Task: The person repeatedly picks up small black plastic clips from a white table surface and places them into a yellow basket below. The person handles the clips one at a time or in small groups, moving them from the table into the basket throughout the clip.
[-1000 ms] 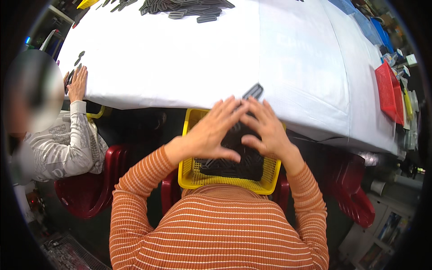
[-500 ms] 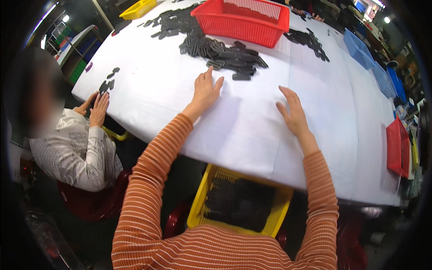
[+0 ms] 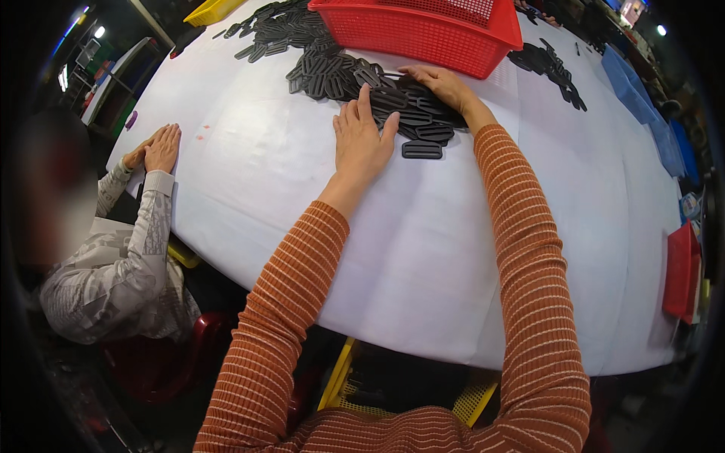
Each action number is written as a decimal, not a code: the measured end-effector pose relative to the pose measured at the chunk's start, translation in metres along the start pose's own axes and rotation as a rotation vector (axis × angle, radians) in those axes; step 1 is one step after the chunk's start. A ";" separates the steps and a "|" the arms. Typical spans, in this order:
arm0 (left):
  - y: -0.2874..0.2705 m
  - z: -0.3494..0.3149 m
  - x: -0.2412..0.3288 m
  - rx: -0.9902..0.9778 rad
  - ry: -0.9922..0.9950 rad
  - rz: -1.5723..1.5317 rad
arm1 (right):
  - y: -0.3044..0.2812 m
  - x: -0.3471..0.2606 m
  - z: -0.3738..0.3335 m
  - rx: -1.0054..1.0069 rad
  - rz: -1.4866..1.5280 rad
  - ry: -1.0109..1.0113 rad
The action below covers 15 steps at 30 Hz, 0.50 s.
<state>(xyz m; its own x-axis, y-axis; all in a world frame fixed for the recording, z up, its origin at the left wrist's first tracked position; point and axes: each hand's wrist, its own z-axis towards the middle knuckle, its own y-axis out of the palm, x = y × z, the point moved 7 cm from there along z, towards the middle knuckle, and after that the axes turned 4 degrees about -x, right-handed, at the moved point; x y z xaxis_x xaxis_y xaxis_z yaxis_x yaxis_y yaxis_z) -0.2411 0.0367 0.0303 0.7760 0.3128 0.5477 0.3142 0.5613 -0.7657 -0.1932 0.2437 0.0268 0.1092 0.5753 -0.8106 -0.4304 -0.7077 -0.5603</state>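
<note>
A heap of black plastic slider buckles [image 3: 414,118] lies on the white table, each a flat oblong with slots. At the near left edge of the heap is my left hand [image 3: 361,140], palm down with fingers stretched and spread. My right hand [image 3: 447,87] reaches over the heap's far right side, fingers extended across the buckles, its fingertips close to the red basket. Neither hand has a buckle gripped in it that I can see. Some buckles are hidden beneath my right hand and wrist.
A red perforated basket [image 3: 423,34] stands behind the heap. More black buckles [image 3: 550,69] lie to its right. Below the table edge sits a yellow basket [image 3: 340,381]. At left, a co-worker's hands [image 3: 160,149] rest on the table. Blue bins [image 3: 630,87] line the right side.
Both my hands have moved forward to the buckles, the right one swinging left over the heap. The co-worker's hands have come together, and the black pieces before them no longer show.
</note>
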 end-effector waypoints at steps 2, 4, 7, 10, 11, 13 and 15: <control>0.004 -0.005 0.008 0.004 0.021 -0.038 | 0.008 -0.013 -0.014 -0.056 0.052 0.038; 0.011 -0.017 0.026 -0.009 0.069 -0.084 | 0.009 -0.020 -0.028 -0.097 0.076 -0.015; 0.028 -0.050 0.068 -0.005 0.129 -0.073 | 0.000 -0.018 -0.059 -0.122 0.163 -0.038; 0.047 -0.091 0.111 -0.078 0.171 -0.121 | -0.009 -0.017 -0.106 -0.125 0.215 0.046; 0.052 -0.105 0.126 -0.102 0.192 -0.139 | -0.017 -0.020 -0.122 -0.099 0.115 0.021; 0.061 -0.141 0.158 -0.208 0.286 -0.187 | -0.031 -0.033 -0.162 -0.056 -0.080 -0.023; 0.062 -0.169 0.185 -0.325 0.418 -0.196 | -0.046 -0.046 -0.207 -0.022 -0.207 -0.017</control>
<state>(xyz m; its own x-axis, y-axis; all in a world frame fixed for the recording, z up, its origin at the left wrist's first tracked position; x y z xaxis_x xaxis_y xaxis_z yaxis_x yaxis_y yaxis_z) 0.0145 0.0000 0.0268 0.8160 -0.1407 0.5607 0.5753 0.2931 -0.7636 0.0069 0.1648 0.0542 0.1776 0.7160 -0.6751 -0.3805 -0.5827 -0.7181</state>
